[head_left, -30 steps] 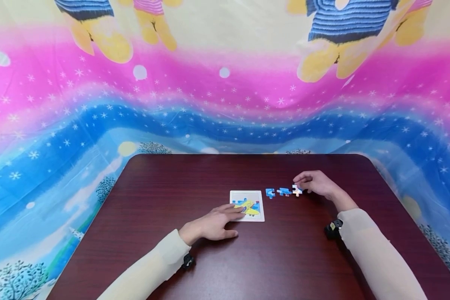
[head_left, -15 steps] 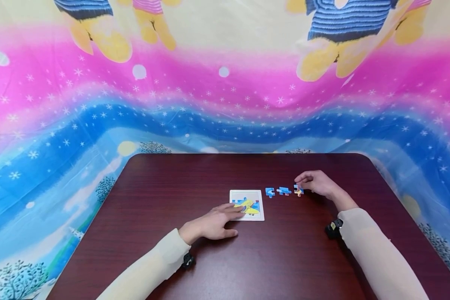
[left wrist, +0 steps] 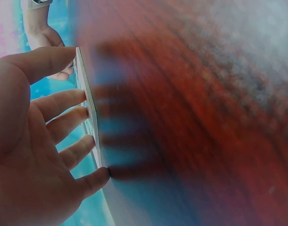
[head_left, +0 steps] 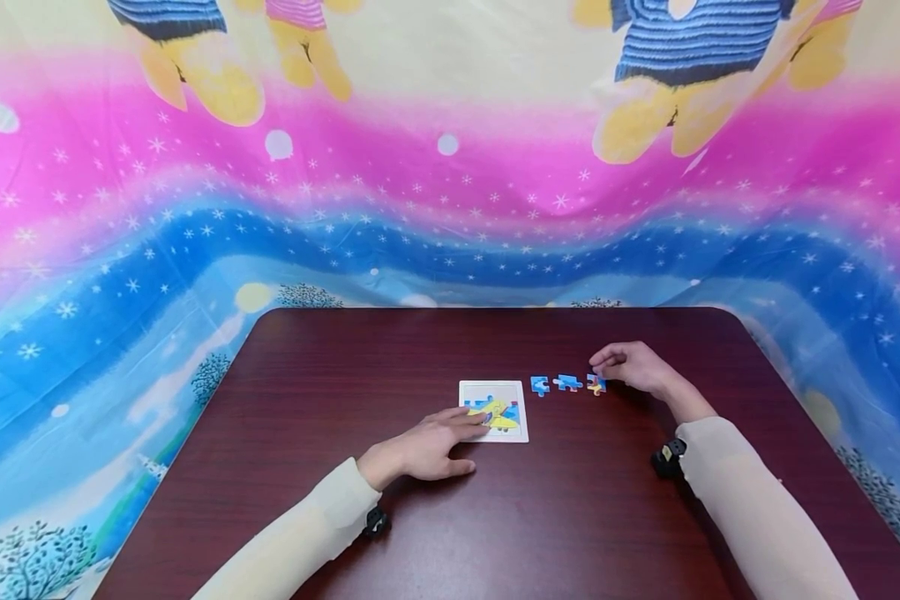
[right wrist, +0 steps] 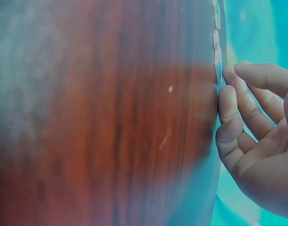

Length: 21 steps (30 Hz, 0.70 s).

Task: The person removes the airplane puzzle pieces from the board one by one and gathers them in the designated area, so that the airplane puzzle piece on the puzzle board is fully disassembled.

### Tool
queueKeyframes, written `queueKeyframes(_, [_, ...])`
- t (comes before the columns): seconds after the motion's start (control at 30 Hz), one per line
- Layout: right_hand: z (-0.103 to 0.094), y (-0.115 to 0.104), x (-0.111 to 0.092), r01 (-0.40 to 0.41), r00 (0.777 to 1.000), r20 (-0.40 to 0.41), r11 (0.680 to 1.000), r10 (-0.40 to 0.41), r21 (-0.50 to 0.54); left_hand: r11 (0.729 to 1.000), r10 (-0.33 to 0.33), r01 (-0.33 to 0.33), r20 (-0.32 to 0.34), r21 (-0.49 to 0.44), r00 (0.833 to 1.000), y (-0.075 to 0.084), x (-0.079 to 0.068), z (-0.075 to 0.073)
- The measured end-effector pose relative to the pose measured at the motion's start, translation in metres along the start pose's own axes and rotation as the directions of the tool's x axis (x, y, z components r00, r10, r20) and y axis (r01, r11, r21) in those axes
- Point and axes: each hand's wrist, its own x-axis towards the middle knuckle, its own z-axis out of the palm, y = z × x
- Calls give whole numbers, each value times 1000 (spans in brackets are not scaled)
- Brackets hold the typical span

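Note:
A square puzzle tray (head_left: pixel 523 423) with a white border shows a yellow aeroplane picture, partly covered by my left hand (head_left: pixel 431 446). That hand rests on it with fingers extended, fingertips on its surface in the left wrist view. To the right, a blue, yellow and red jigsaw piece (head_left: pixel 596 384) lies on the table. My right hand (head_left: pixel 633 367) is right beside it, fingers loosely bent, thumb and index fingertips close to its upper edge. In the right wrist view, the right hand's lower fingers (right wrist: pixel 227 106) rest along the tabletop.
Two blue jigsaw pieces lie in a row between tray and right hand: a left piece (head_left: pixel 540 386) and a middle piece (head_left: pixel 567 383). The dark red wooden table (head_left: pixel 360 350) has rounded far corners. A patterned cloth (head_left: pixel 450 192) hangs behind and beside it.
The piece at my right fingertips showed a pale glare, then its colours, and now lies flat. The right fingers have shifted very slightly; the left hand has stayed on the tray.

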Motion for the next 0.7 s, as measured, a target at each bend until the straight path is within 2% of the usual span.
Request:
queueKeyframes(0.6, [13,-19,1,57,998,38,996,-54,-68,1000,-6,6,-9,29,1000,3,-2,2])
queueKeyframes(0.7, [17,-25,2,64,997,52,997,-61,-52,1000,-7,7,-12,28,1000,2,-2,2])
